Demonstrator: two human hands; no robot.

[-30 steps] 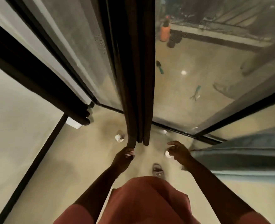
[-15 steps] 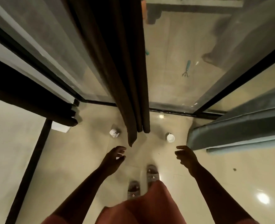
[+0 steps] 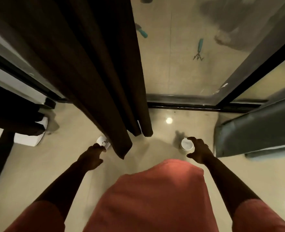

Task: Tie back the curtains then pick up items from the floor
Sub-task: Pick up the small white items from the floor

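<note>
A dark brown curtain (image 3: 94,67) hangs gathered down the middle, its hem just above the floor. A white patterned cup (image 3: 102,142) lies on its side on the tiles beside the hem; my left hand (image 3: 92,155) reaches it, fingertips touching its near side. A second white cup (image 3: 186,144) stands upright to the right. My right hand (image 3: 199,150) curves around it, thumb near and fingers far, with small gaps showing. Whether either hand has gripped is unclear.
A sliding glass door with a black frame (image 3: 197,107) runs behind the curtain. A grey-blue curtain (image 3: 255,129) bunches at the right, another dark curtain (image 3: 12,118) at the left above a white box (image 3: 27,139). Garden tools (image 3: 199,49) lie outside the glass.
I have bent lower and both hands dropped from mid-air to the floor, the left to the tipped cup and the right to the upright cup. Earlier the left hand let go of the curtain hem.
</note>
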